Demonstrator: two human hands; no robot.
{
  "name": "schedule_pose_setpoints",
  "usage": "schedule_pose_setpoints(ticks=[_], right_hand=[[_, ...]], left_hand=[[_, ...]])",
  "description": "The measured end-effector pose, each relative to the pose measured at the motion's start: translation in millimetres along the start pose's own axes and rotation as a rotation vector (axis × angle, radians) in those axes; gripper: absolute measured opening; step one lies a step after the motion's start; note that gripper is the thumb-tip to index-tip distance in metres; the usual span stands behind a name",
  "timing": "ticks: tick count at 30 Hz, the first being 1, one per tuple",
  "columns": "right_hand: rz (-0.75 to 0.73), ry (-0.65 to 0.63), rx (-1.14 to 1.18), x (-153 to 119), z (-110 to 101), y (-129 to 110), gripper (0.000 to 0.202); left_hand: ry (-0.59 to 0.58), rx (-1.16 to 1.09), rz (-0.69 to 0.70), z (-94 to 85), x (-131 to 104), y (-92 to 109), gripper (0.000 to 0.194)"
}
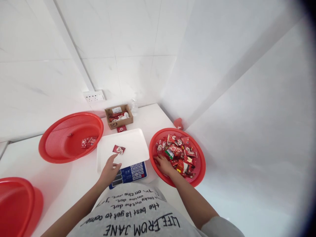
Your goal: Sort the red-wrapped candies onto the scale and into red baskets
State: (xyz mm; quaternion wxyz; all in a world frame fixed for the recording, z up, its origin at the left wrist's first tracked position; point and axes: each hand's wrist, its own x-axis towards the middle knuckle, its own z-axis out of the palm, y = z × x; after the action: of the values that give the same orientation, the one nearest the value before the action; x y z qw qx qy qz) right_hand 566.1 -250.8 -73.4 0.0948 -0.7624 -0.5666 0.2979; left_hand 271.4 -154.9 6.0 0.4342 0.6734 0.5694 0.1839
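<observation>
We have the left hand (pixel 108 169) over the near-left corner of the white tray (pixel 134 141), thumb and index finger spread, with nothing gripped. We have the right hand (pixel 164 165) inside the right-hand basket (pixel 202 164), just within its left rim, fingers down among the mixed packets (pixel 175 149); whether they grasp one, we cannot tell.

The single red packet (pixel 118 149) lies near the middle of the tray, directly beyond the left index fingertip; we cannot confirm contact. Its long axis runs roughly left to right, across the line of that finger, with the right end slightly closer to the tray's near edge. The left hand is the nearer; the right hand is well apart, past the tray's right edge.

Farther out, we note the blue keypad (pixel 135 171) at the tray's near edge, the left-hand basket (pixel 61 138) by its far-left corner and the cardboard box (pixel 123 122) beyond its far edge
</observation>
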Motion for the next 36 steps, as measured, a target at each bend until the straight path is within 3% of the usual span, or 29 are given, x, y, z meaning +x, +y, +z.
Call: schedule_pose_setpoints(ticks=[4,12,17,22,28,33,36], right_hand=[[-0.077,-0.038,-0.007,0.1,-9.0,-3.3,0.045],[0.081,-0.027,-0.06,11.7,-3.6,-9.5,0.048],[0.134,0.044,0.056,17.1,0.1,-5.9,0.029],[0.177,0.156,0.323,18.6,-5.4,2.4,0.01],[0.277,0.39,0.747,16.1,-24.1,4.4,0.015],[0.366,0.451,1.061,11.4,-42.0,-17.6,0.032],[0.398,0.447,1.321,9.7,-49.9,-46.0,0.034]], left_hand=[[0.012,-0.013,0.008,2.1,-0.2,0.8,0.05],[0.006,-0.007,0.015,2.3,-1.0,0.3,0.051],[-0.006,0.007,0.016,1.6,-2.7,-0.9,0.045],[-0.017,0.029,-0.007,0.1,-4.7,1.4,0.042],[-0.035,0.021,-0.05,-0.9,-7.1,8.1,0.039],[-0.093,-0.061,-0.091,1.6,-8.0,15.3,0.039],[-0.22,-0.234,-0.127,6.0,-9.3,24.0,0.042]])
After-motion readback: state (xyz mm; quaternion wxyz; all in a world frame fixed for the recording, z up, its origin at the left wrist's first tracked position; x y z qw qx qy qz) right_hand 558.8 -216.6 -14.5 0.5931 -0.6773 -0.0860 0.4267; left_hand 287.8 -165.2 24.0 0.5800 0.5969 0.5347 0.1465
